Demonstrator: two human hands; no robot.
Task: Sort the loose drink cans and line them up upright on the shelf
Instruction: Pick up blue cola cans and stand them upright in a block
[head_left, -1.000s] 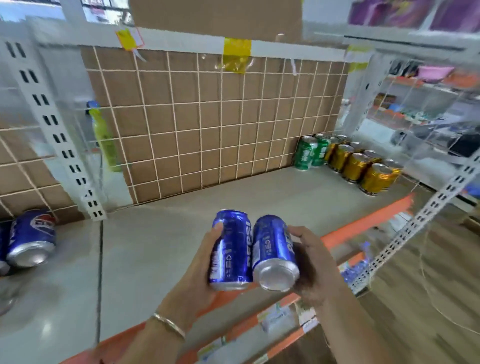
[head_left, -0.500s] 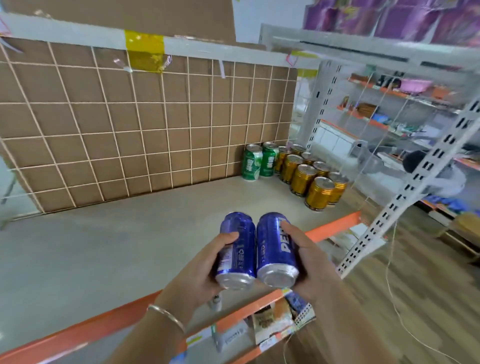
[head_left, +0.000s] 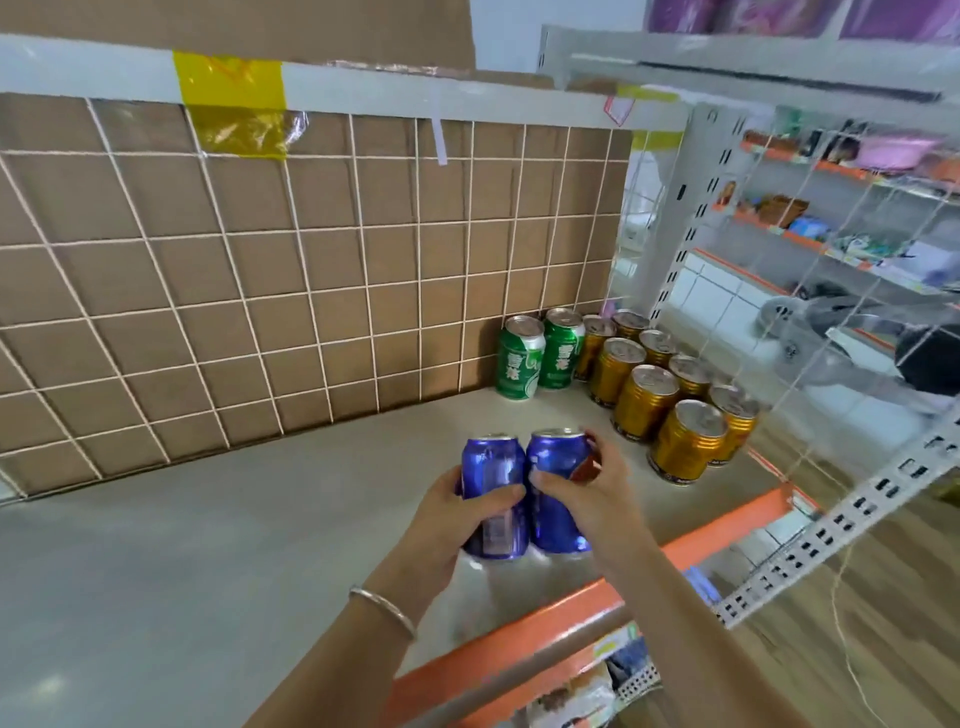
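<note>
**Two blue cans gripped upright at shelf front**

Left hand (head_left: 447, 512) wrapped round the left blue can (head_left: 493, 467). Right hand (head_left: 587, 499) wrapped round the right blue can (head_left: 556, 460). Cans upright, side by side, touching, near the front edge of the shelf (head_left: 260, 519). Bases resting on it or not: cannot tell, blurred. Green cans (head_left: 519, 364) and gold cans (head_left: 644, 402) stand upright in the back right corner.

Our left hand (head_left: 447, 519) grips the left blue can (head_left: 493, 467) and our right hand (head_left: 587, 499) grips the right blue can (head_left: 553, 462), both upright and touching, near the front of the shelf (head_left: 208, 545). In its back right corner we see green cans (head_left: 537, 356) beside gold cans (head_left: 670, 400).
</note>
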